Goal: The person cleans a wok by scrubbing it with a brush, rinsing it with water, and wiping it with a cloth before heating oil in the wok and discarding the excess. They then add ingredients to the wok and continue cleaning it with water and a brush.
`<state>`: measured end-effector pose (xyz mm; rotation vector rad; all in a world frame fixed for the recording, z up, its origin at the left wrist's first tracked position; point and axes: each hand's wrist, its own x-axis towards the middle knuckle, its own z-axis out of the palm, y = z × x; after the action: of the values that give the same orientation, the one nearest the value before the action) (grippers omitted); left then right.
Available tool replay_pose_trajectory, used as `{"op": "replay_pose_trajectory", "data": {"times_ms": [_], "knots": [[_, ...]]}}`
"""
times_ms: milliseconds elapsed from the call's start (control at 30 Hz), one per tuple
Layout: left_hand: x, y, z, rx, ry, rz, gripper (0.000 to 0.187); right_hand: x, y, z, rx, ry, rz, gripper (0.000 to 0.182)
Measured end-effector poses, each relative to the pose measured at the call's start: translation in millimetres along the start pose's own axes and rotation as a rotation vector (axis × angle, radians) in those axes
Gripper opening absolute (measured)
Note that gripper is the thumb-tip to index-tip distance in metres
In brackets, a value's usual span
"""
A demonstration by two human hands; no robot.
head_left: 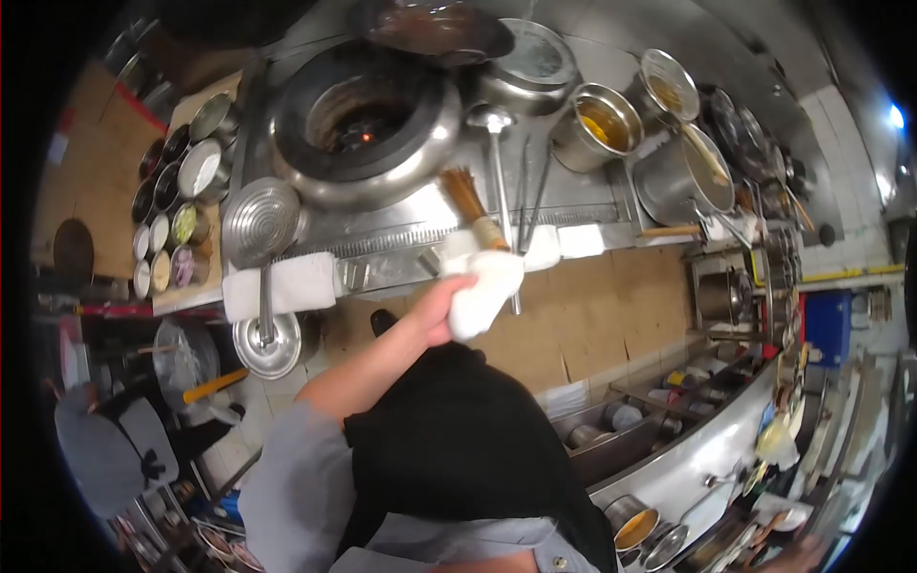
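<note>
My left hand [447, 310] is closed around a folded white cloth [485, 294], held in front of my black apron at the stove's front edge. Just beyond the cloth, a bristle wok brush [465, 196] lies on the steel stove top, its lower end overlapped by the cloth. A long-handled ladle [493, 119] lies beside the brush, its handle running past the cloth over the edge. My right hand is out of view.
A wok burner [368, 119] glows at the back left, with a wok [435, 33] behind it. A perforated skimmer [261, 222] rests on a white towel [315, 280]. Metal pots [683, 177] stand right. A person [110, 444] is left; a blurred hand [800, 554] shows bottom right.
</note>
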<state>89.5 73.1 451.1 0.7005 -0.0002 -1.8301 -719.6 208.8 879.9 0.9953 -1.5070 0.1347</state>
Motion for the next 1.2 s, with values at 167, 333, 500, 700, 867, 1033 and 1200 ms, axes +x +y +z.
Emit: {"op": "replay_pose_trajectory", "data": {"times_ms": [167,333,500,700,867,1033,1200], "knots": [[83,75,41,-0.109,0.047,0.306,0.043,-119,-305,-2,0.915,-0.680,-0.046,0.036],[181,207,60,-0.197,0.094,0.480,0.049,-283,-476,-104,1.212,-1.563,0.042,0.037],[265,302,76,-0.341,0.263,0.539,0.059,-465,-485,-144,1.212,-2.040,0.310,0.041],[261,333,102,-0.183,0.836,0.429,0.075,-388,-527,-192,0.981,-2.215,0.273,0.041],[290,340,81,-0.374,0.680,0.487,0.044,-353,-556,-193,0.974,-2.206,0.213,0.042],[298,343,78,-0.255,0.766,0.484,0.043,-338,-570,-184,0.986,-2.198,0.143,0.042],[220,348,147,-0.245,0.911,0.359,0.075,-330,-566,-178,0.984,-2.201,0.052,0.043]]}}
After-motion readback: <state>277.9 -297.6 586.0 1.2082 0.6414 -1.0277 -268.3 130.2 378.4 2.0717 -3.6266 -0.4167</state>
